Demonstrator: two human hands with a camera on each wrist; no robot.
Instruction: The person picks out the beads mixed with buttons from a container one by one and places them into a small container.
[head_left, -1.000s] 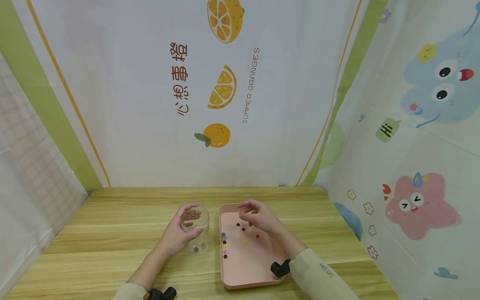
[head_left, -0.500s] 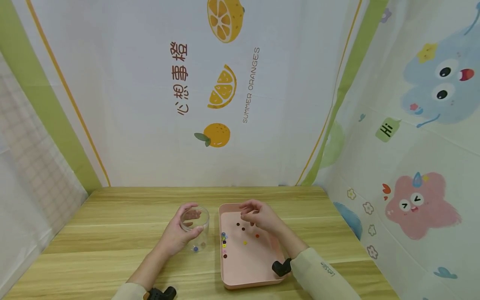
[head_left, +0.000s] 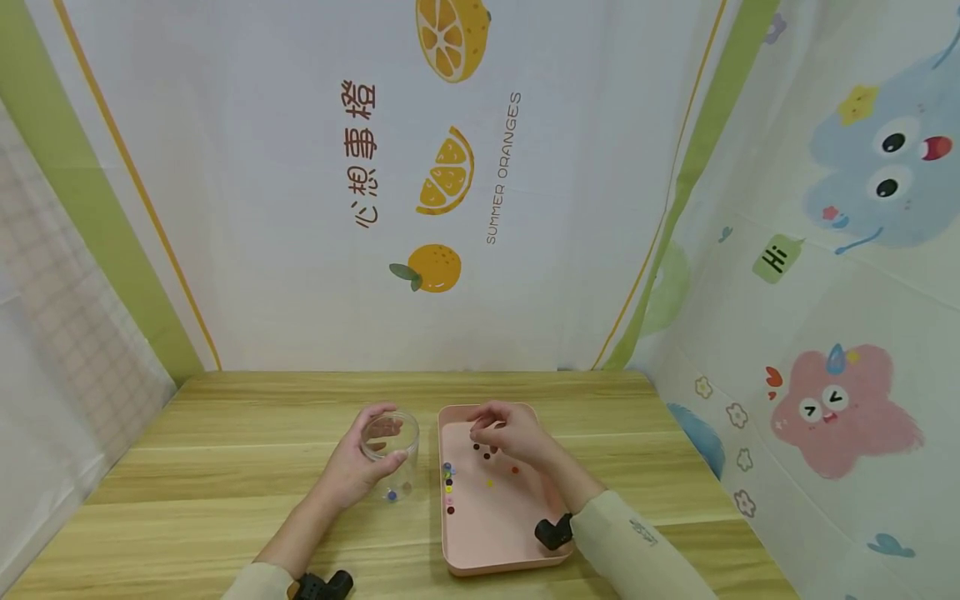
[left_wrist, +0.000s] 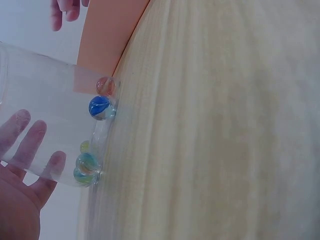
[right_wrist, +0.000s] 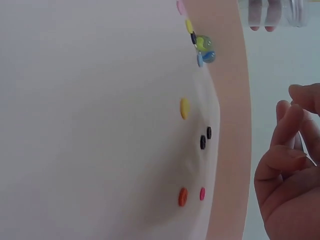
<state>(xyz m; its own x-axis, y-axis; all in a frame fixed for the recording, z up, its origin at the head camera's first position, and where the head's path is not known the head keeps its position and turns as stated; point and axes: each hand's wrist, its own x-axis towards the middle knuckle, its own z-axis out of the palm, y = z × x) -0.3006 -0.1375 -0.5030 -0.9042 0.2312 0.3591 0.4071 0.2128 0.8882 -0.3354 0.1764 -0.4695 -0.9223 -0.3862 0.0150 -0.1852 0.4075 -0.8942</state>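
My left hand (head_left: 358, 468) grips a clear jar (head_left: 403, 473) on the table. Several glass marbles lie at its bottom, among them a blue one (left_wrist: 100, 108) and a reddish one (left_wrist: 105, 86). Above the far end of a pink tray (head_left: 495, 533), my right hand (head_left: 513, 435) has thumb and forefinger brought together at the tips, its other fingers curled. I cannot tell whether something tiny sits between them. On the tray lie a yellow button (right_wrist: 184, 108), two black buttons, an orange-red button (right_wrist: 183, 197) and a pink button (right_wrist: 202, 194).
Along the tray's left wall runs a row of buttons with a yellow-green marble (right_wrist: 202, 43) and a blue marble (right_wrist: 209, 56). The tray has a raised rim beside the jar. The wooden table (head_left: 247, 450) meets a printed cloth backdrop (head_left: 277, 317) behind.
My right hand has shifted slightly left over the tray, toward the jar, in the last half second. The left hand and the jar have stayed put.
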